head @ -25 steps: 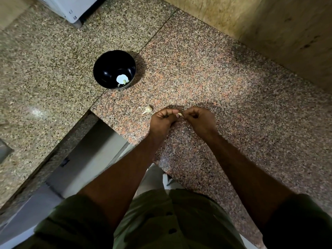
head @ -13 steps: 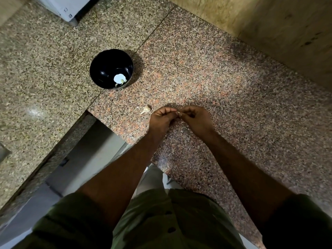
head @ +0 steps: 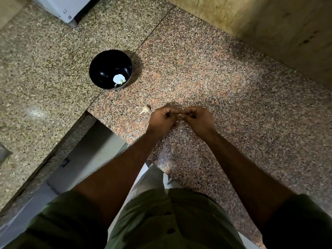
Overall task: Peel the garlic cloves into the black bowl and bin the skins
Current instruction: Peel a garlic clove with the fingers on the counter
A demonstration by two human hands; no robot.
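Note:
Above the pink granite counter, my left hand point(head: 162, 118) and my right hand point(head: 197, 118) meet fingertip to fingertip, both pinching a small garlic clove point(head: 179, 115) that is mostly hidden between them. An unpeeled clove point(head: 145, 109) lies on the counter just left of my left hand. The black bowl point(head: 100, 69) stands further back to the left and holds pale peeled garlic pieces point(head: 119, 79) at its bottom.
The counter point(head: 233, 90) forms an L with a gap point(head: 84, 155) at the lower left that opens to the floor. A white appliance point(head: 66, 8) stands at the far left corner. A beige wall point(head: 269, 24) runs along the back right.
Both hands have kept working the clove in the same spot, their fingers drawn a little closer together. The view has shifted slightly.

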